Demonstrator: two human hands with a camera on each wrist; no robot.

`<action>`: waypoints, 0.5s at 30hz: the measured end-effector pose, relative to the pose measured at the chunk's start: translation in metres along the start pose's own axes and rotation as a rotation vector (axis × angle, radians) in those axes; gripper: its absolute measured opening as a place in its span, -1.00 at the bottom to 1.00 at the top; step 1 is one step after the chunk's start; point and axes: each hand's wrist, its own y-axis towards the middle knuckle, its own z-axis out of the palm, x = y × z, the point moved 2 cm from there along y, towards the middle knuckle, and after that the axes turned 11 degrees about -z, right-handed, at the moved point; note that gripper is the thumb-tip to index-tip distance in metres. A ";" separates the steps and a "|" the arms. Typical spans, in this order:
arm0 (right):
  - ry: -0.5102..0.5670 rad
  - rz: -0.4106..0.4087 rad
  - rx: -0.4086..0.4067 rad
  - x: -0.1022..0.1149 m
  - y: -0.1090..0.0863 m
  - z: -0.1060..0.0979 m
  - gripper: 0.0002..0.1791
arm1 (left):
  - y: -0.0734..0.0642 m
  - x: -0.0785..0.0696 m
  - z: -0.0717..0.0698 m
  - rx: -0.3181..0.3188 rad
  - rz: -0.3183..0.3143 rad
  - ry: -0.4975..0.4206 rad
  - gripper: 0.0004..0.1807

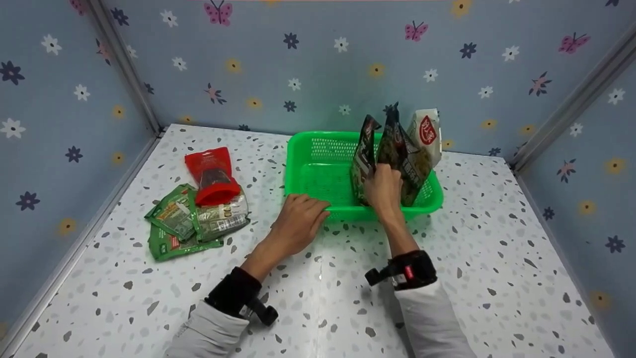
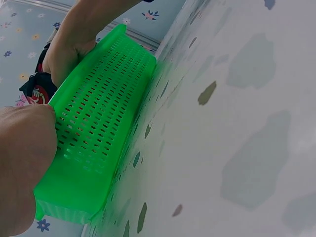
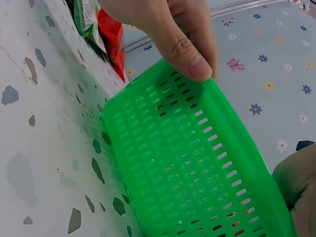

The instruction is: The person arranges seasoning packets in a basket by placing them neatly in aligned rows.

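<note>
A green plastic basket [image 1: 323, 210] with slotted walls stands on the table. My left hand [image 1: 299, 221] grips its front rim toward the left corner; in the right wrist view its thumb [image 3: 200, 69] lies outside the rim. My right hand [image 1: 385, 191] reaches over the front rim, knuckles up, between two upright dark snack packets in the basket's right half. The narrow left packet [image 1: 363, 149] and the larger middle packet [image 1: 412, 166] both lie right against this hand. Its fingertips are hidden, so I cannot tell whether they pinch a packet.
Behind the dark packets, a white packet with a red label [image 1: 428, 132] leans at the basket's right end. Left of the basket, a red pouch [image 1: 213, 171] lies on several green packets [image 1: 171, 214]. Flower-patterned panels [image 1: 318, 64] enclose the table at the back and sides.
</note>
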 end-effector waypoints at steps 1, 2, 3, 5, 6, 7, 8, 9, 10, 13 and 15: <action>-0.001 0.002 0.006 0.000 0.000 0.000 -0.45 | 0.000 0.000 0.000 0.000 0.001 0.001 -0.69; 0.001 0.005 0.011 0.000 0.000 0.000 -0.45 | 0.000 0.000 0.000 0.000 0.004 0.001 -0.69; -0.001 0.003 0.014 0.000 -0.001 0.000 -0.44 | -0.001 0.000 -0.001 -0.003 0.008 0.000 -0.68; -0.001 0.002 0.023 0.000 -0.002 0.000 -0.45 | -0.001 0.000 -0.001 -0.013 0.018 -0.001 -0.67; 0.001 0.000 0.028 0.000 -0.002 0.000 -0.45 | -0.001 0.000 -0.001 -0.021 0.023 0.001 -0.67; -0.001 -0.003 0.033 0.000 -0.002 0.000 -0.44 | -0.001 0.000 -0.001 -0.027 0.028 0.000 -0.68; -0.002 -0.006 0.036 0.001 -0.003 0.000 -0.44 | -0.001 0.000 -0.001 -0.033 0.032 -0.001 -0.68; -0.006 -0.009 0.040 0.001 -0.003 0.000 -0.44 | -0.001 0.000 -0.001 -0.037 0.036 -0.001 -0.68; -0.007 -0.008 0.046 0.000 -0.003 -0.001 -0.44 | -0.001 0.000 -0.001 -0.038 0.037 0.002 -0.68; -0.016 -0.008 0.064 0.000 -0.002 -0.001 -0.43 | -0.001 0.000 -0.001 -0.031 0.033 0.005 -0.68; -0.015 -0.007 0.080 0.000 -0.002 0.000 -0.42 | -0.001 0.000 -0.001 -0.022 0.027 0.007 -0.67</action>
